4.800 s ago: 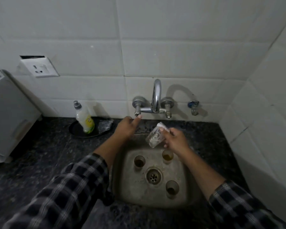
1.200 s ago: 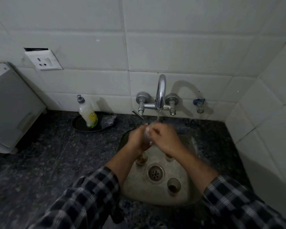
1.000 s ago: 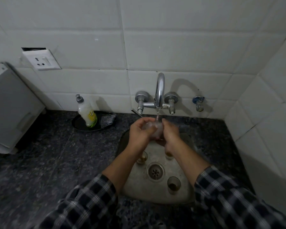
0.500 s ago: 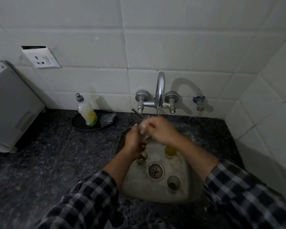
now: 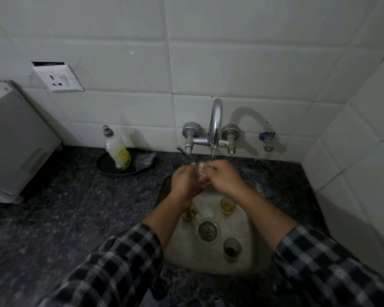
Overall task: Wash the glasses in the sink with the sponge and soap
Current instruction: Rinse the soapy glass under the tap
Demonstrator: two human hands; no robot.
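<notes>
Both hands hold a small clear glass (image 5: 200, 173) under the tap's (image 5: 215, 122) thin stream of water, over the back of the steel sink (image 5: 248, 264). My left hand (image 5: 184, 182) cups it from the left and my right hand (image 5: 222, 176) grips it from the right; most of the glass is hidden between them. Three more small glasses stand in the basin: one (image 5: 190, 212) left of the drain, one (image 5: 227, 205) with yellowish liquid behind it, one (image 5: 232, 248) at the front right. A soap bottle (image 5: 117, 151) and a dark sponge (image 5: 144, 161) rest on a black dish (image 5: 106, 167) at the back left.
Dark granite counter (image 5: 64, 207) surrounds the sink. A white appliance (image 5: 13, 142) stands at the far left under a wall socket (image 5: 58, 78). A tiled wall (image 5: 359, 151) closes in on the right, and a small blue valve (image 5: 267, 138) sits right of the tap.
My left hand left the tap handle and joined the right on the glass. Water now runs. Over the last second both hands have turned and rubbed the glass under the stream.
</notes>
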